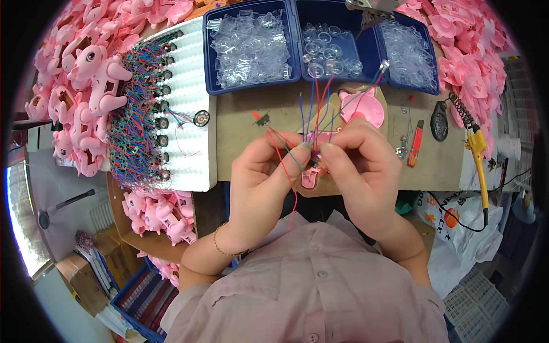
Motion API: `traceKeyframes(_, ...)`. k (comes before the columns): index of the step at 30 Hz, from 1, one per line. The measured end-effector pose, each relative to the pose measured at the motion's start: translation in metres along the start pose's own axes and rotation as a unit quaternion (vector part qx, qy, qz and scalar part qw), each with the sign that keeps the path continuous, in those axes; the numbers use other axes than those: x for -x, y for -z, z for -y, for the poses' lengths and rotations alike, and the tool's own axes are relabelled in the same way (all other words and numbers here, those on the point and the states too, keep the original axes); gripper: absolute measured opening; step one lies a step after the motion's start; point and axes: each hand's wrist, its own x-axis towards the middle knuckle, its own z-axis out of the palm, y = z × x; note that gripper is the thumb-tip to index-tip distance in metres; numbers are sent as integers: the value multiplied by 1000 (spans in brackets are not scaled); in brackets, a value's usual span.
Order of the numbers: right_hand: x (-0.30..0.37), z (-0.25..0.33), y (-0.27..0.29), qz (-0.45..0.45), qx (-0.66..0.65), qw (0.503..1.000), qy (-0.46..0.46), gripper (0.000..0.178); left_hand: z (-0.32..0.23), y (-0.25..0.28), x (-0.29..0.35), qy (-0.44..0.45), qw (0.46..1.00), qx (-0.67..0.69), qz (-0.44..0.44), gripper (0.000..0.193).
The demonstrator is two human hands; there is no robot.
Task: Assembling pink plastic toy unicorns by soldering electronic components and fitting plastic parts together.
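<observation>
My left hand and my right hand meet above the workbench, thumbs and forefingers pinched on a bunch of thin red, blue and green wires. The wire ends fan out upward past my fingertips. A small black switch with a red tip lies left of my fingers, on red and green wires. At the upper right, other wires run to a small clear-and-white part. Beneath the hands sits a pink plastic toy half-shell, mostly covered by them. Whatever the fingertips press together is hidden.
Blue bins of clear plastic parts line the back. A white ridged tray with wired speakers stands left. Pink toy bodies are heaped beyond it. Rightward lie a red cutter knife, a black oval object and a yellow soldering iron.
</observation>
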Motion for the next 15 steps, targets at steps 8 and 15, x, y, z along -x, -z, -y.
traceKeyframes(8,0,-9,-2,-18,25,982,187,19,-2,-1,-1,-7,997,-73,-15,17)
traceKeyframes(15,-16,19,6,26,-202,970,-130,21,-6,0,2,-101,984,-147,7,16)
